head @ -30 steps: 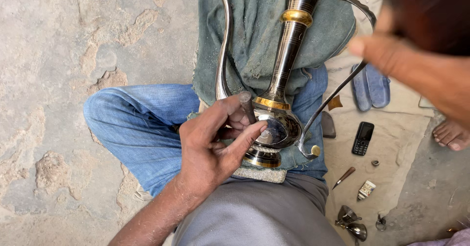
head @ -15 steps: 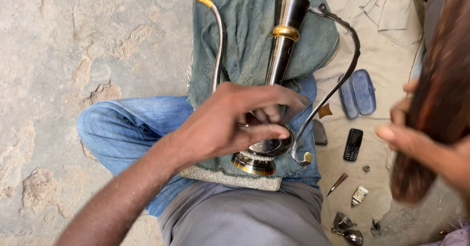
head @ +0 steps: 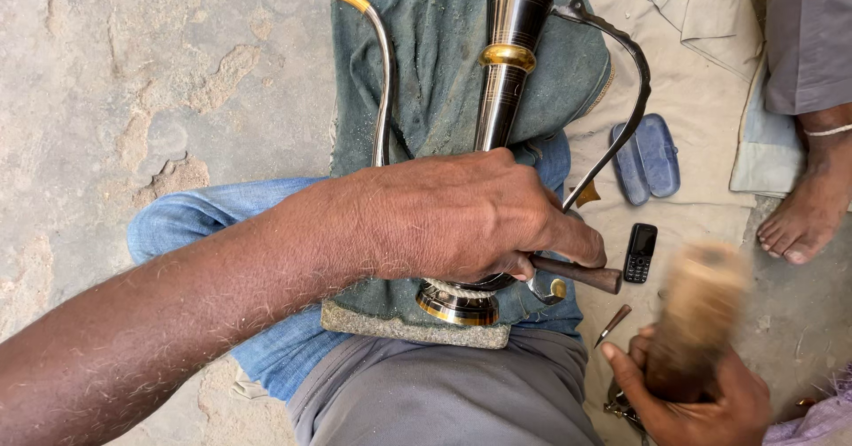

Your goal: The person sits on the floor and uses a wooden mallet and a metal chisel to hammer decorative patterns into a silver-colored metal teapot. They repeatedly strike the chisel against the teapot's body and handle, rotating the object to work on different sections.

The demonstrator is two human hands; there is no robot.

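A long-necked metal ewer (head: 497, 100) — dark steel with brass bands, a curved spout and a looped handle — is laid on a green cloth (head: 426, 55) across the person's lap. The left hand (head: 461, 220) is clamped over its round body, a wooden-handled tool (head: 581, 276) gripped against it. The right hand (head: 701, 397) is closed around a blurred wooden mallet (head: 697, 322) — held apart, near the lap's right edge.

Left forearm sweeps in from the lower left, the left hand (head: 461, 215) lying knuckles-up, fingers curled over and closed. Low on the right, the right hand (head: 701, 402) is clenched tight, blurred above the grip.
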